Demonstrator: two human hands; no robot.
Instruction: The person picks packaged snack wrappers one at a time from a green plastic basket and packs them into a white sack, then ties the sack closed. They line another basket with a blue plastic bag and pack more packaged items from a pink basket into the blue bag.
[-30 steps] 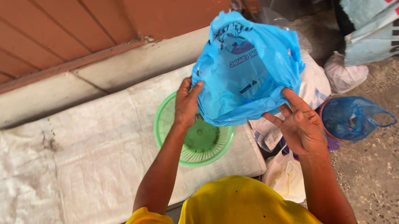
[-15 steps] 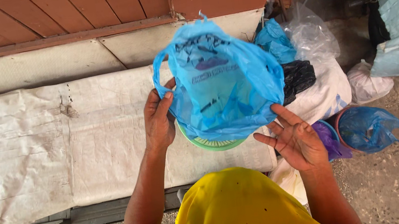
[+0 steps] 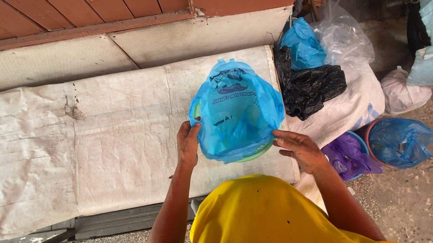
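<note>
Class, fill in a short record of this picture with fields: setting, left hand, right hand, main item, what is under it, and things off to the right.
Setting: white woven sheet spread below a red-brown wooden wall
Left hand: fingers grip the blue plastic bag's left edge
Right hand: touches the bag's lower right edge
Main item: blue plastic bag, mouth open
Under it: green basket, mostly covered
To the right: black bag, clear bag, purple bag, another blue bag
</note>
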